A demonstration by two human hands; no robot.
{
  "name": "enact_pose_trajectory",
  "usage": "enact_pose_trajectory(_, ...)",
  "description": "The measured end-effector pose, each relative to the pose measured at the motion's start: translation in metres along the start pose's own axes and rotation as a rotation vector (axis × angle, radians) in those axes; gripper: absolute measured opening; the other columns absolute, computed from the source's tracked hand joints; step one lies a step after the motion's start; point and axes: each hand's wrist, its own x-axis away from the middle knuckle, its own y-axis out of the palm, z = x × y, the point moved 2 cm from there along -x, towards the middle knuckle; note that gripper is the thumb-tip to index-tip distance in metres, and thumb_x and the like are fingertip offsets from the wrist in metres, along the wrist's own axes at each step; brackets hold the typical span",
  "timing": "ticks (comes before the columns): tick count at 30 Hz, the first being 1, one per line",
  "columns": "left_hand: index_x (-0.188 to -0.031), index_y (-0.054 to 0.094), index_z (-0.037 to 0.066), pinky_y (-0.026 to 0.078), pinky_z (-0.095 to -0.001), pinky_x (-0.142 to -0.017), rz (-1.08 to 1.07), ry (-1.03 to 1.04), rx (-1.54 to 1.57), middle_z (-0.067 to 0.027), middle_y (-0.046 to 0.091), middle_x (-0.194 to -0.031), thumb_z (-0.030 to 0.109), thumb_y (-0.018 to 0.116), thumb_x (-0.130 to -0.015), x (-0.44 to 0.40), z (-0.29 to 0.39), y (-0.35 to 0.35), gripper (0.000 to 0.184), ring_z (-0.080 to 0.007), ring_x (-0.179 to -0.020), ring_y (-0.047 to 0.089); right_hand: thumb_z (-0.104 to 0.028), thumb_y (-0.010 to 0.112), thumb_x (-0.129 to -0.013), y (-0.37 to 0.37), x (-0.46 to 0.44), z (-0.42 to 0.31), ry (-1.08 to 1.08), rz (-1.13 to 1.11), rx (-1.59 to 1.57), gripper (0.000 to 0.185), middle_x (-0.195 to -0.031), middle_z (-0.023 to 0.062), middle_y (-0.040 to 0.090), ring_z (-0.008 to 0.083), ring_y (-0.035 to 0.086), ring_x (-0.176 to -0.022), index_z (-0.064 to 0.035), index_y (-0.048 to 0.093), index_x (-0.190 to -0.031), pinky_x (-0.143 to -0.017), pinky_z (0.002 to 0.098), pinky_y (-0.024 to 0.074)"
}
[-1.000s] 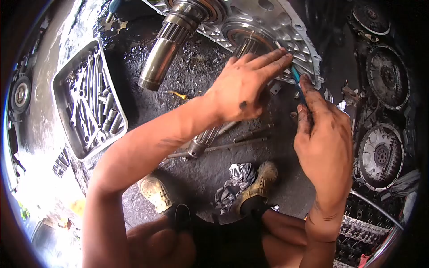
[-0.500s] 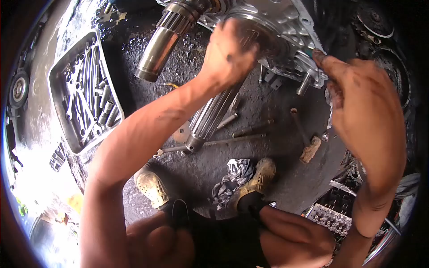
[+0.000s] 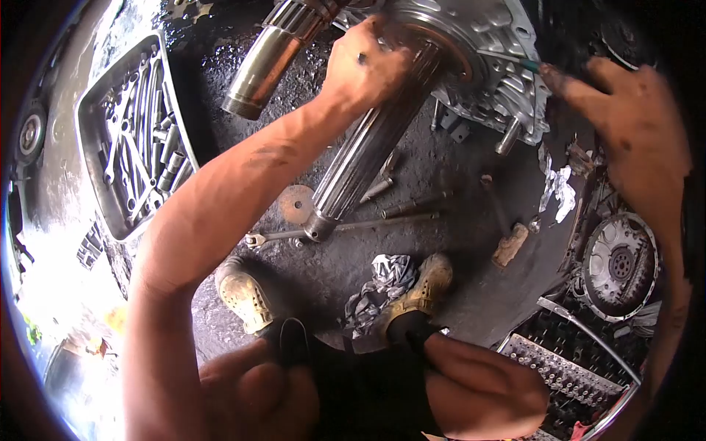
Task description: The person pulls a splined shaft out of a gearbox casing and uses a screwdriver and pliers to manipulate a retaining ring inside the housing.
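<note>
My left hand (image 3: 365, 67) is closed at the upper end of a long splined shaft (image 3: 368, 158), beside the round opening of a silver metal housing (image 3: 507, 29). Its fingertips are blurred and partly hidden, so what they hold cannot be made out. A thin tool like a screwdriver (image 3: 529, 65), with a green handle, is pinched in my right hand (image 3: 632, 110). The tool's slim shank points left across the housing, towards the ring around the opening. To the left of my left hand hangs a second, thicker shaft (image 3: 265, 70) with a threaded end.
A metal tray (image 3: 82, 140) of wrenches and sockets stands on the left. Below the splined shaft lie a long ratchet (image 3: 353, 229), a round disc (image 3: 296, 203) and a hammer (image 3: 506, 242). A crumpled rag (image 3: 371, 294) is between my shoes. A flywheel-like disc (image 3: 620, 264) and valve body (image 3: 566, 364) sit right.
My right hand has moved up and right, and the green-handled tool now shows with its shank over the housing. My left hand stays by the shaft, shifted slightly up and left in view.
</note>
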Motion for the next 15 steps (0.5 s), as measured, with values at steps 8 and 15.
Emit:
enact_pose_trajectory(8,-0.111,0.064,0.006,0.048,-0.0369,-0.092,0.018,0.036,-0.151,-0.0187,0.067,-0.106,0.027,0.060,-0.077,-0.001,0.000,-0.006,0.040,-0.0315,-0.101,0.064,-0.015,0.042,-0.090,0.021,0.064,-0.072,0.283,0.196,-0.456,0.039,-0.112,0.0155,0.059,0.0258,0.061,-0.091,-0.0081,0.053,-0.127,-0.084,0.0360,0.0477)
enact_pose_trajectory(15,-0.118,0.061,0.005,0.048,-0.0354,-0.091,-0.066,0.025,-0.136,-0.0193,0.067,-0.106,0.024,0.059,-0.077,-0.003,0.008,-0.012,0.046,-0.0285,-0.098,0.065,-0.004,0.059,-0.076,0.034,0.004,0.066,0.163,-0.173,0.189,0.060,-0.110,0.0189,0.059,0.0312,0.064,-0.075,-0.0213,0.050,-0.133,-0.066,0.0409,0.0502)
